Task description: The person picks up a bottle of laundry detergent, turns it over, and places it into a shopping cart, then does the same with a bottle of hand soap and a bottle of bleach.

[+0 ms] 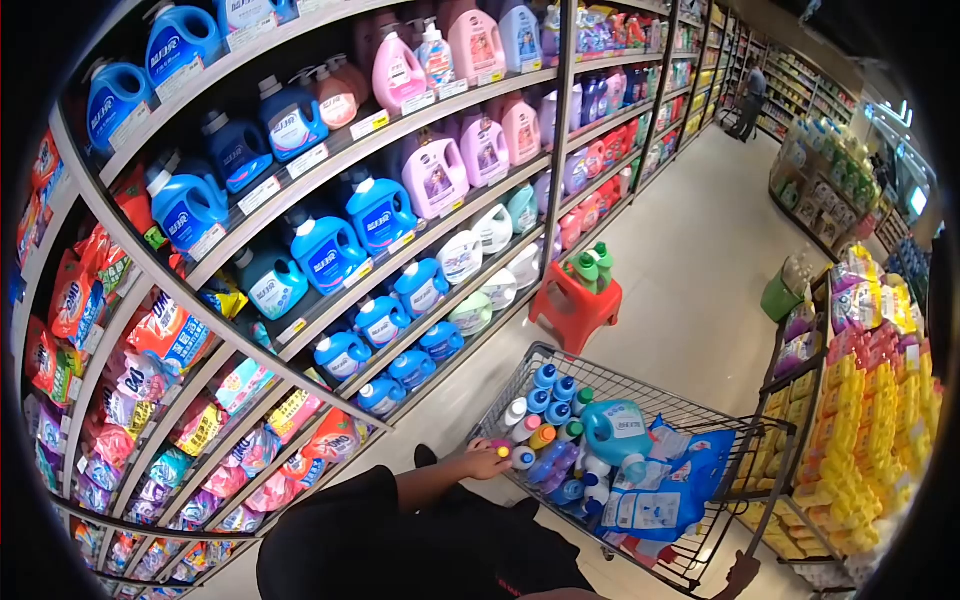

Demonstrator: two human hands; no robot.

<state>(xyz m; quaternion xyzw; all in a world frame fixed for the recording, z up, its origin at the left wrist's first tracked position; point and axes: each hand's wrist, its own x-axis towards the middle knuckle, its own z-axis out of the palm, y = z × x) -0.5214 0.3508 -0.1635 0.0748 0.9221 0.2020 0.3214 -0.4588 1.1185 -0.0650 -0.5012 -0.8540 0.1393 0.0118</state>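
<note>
My left hand (pixel 482 462) is at the left rim of a wire shopping cart (pixel 540 352), fingers closed around a small pinkish bottle with a yellow cap (pixel 503 453). Most of that bottle is hidden by the hand. Beside it in the cart stand several bottles with blue, white and orange caps (pixel 542 436). A large teal detergent jug (pixel 617 430) lies among them, and blue refill pouches (pixel 655 505) fill the cart's right part. At the lower right, my right hand (pixel 742 573) is wrapped round the cart handle (pixel 768 520).
Detergent shelves (pixel 340 265) run along the left side. Just beyond the cart stands a red stool (pixel 577 305) with green bottles (pixel 592 268) on it. Yellow packs (pixel 865 420) are stacked close on the right. A person (pixel 750 100) stands far down the aisle.
</note>
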